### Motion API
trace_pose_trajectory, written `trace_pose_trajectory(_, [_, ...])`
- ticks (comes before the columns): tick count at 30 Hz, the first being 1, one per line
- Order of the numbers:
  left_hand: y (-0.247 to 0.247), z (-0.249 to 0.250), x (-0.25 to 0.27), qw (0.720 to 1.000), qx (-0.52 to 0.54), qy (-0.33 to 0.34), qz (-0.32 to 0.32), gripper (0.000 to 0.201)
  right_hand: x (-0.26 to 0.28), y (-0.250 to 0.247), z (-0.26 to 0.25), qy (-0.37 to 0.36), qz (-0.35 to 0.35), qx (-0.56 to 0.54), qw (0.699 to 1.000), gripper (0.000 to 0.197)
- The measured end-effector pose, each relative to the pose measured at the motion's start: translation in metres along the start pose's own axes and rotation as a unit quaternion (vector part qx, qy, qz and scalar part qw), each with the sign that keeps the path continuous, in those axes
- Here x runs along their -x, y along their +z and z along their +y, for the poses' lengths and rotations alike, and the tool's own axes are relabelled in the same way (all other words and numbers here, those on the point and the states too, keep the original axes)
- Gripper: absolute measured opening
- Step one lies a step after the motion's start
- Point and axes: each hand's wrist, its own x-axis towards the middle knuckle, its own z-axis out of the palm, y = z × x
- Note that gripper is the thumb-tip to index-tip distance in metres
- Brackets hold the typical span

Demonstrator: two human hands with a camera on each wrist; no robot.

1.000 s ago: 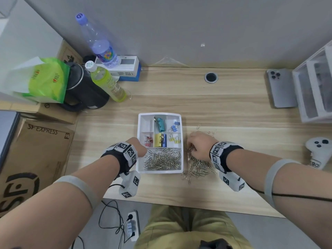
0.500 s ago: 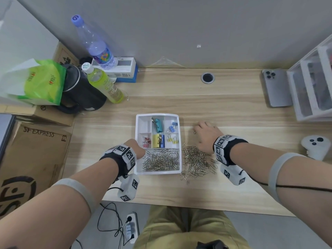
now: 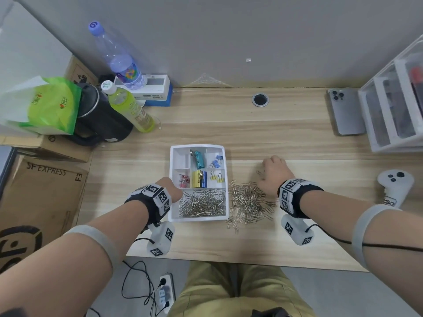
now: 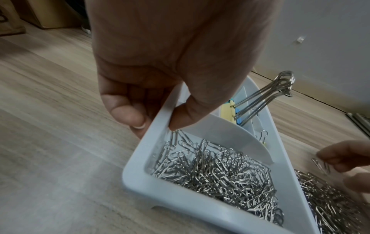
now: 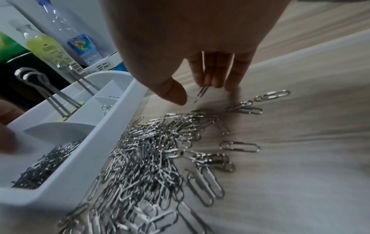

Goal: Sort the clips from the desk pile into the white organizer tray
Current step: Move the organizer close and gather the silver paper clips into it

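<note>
The white organizer tray (image 3: 226, 179) sits mid-desk; its long near compartment holds many silver paper clips (image 3: 201, 202), and the small compartments hold coloured binder clips (image 3: 198, 159). My left hand (image 3: 170, 188) grips the tray's left wall (image 4: 140, 182), thumb (image 4: 180, 117) inside, fingers outside. The loose pile of paper clips (image 3: 248, 202) lies on the desk against the tray's right side. My right hand (image 3: 273, 170) is beyond the pile's far right edge. Its fingertips (image 5: 218, 82) point down at the desk and hold a stray paper clip (image 5: 203, 91), thumb a little apart.
Two bottles (image 3: 128, 108), a black kettle (image 3: 98, 117) and a green bag (image 3: 52, 106) crowd the back left. A phone (image 3: 346, 112) and a white drawer unit (image 3: 393, 106) stand at the back right, a white controller (image 3: 393, 184) at the right. Cardboard boxes (image 3: 39, 193) stand left of the desk.
My right hand left the top of the pile and moved right and away, to stray clips beyond it. The left hand has kept its hold on the tray.
</note>
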Motion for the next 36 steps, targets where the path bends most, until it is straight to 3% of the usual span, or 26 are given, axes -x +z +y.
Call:
trace_pose_trajectory(4, [-0.001, 0.000, 0.001, 1.000, -0.010, 0.000, 0.001, 0.010, 0.009, 0.012, -0.005, -0.071, -0.075, -0.103, 0.989, 0.032])
trace_pose_trajectory(8, [-0.001, 0.000, 0.002, 1.000, -0.002, 0.004, -0.002, 0.010, 0.011, 0.005, -0.006, -0.024, -0.017, -0.226, 0.974, 0.016])
trace_pose_trajectory(12, [-0.001, 0.001, 0.004, 1.000, 0.002, 0.004, -0.001, 0.015, 0.006, -0.022, 0.019, 0.036, 0.014, -0.147, 0.988, 0.025])
trace_pose_trajectory(16, [0.001, 0.000, 0.006, 1.000, -0.005, 0.004, -0.001, 0.018, 0.010, -0.041, 0.050, 0.149, -0.061, -0.021, 0.987, 0.021])
trace_pose_trajectory(19, [0.001, 0.001, 0.006, 1.000, -0.011, 0.005, -0.002, 0.018, 0.019, -0.037, 0.062, 0.188, -0.096, -0.006, 0.977, 0.022])
trace_pose_trajectory(26, [0.001, 0.001, 0.006, 1.000, -0.006, 0.005, -0.001, 0.018, 0.026, -0.011, 0.034, 0.094, -0.095, -0.062, 0.989, 0.024])
trace_pose_trajectory(31, [0.002, 0.001, 0.006, 1.000, -0.007, 0.007, 0.003, 0.016, 0.024, 0.000, 0.014, 0.057, -0.159, -0.150, 0.974, 0.025])
trace_pose_trajectory(36, [0.002, 0.001, 0.004, 1.000, -0.003, 0.008, 0.005, 0.017, 0.017, -0.025, 0.035, 0.064, -0.091, -0.087, 0.990, 0.021])
